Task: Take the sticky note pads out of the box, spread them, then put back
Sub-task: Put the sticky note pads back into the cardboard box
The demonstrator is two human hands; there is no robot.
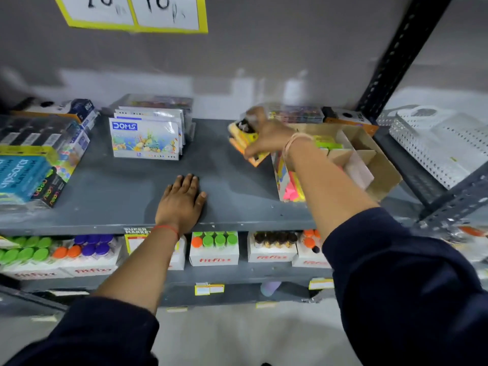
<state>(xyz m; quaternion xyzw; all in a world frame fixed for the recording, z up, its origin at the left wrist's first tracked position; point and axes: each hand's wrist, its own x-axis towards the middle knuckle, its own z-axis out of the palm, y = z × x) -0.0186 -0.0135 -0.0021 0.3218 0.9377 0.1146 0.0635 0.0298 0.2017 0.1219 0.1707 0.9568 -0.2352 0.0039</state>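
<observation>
Pads gripped in the right hand, just left of the box.
Held over bare shelf, likely for spreading; more remain boxed. Left hand lies flat, empty, probably bracing.

Under the flat left hand the shelf is grey painted metal, matt and faintly scuffed. The right hand grips sticky note pads of bright paper under glossy clear wrap. Just right of that hand sits a box of plain brown cardboard, dull and unprinted. Left of it stand shiny plastic-fronted crayon packs. Far right lies a white perforated basket, matt. Both sleeves are dark soft cloth
</observation>
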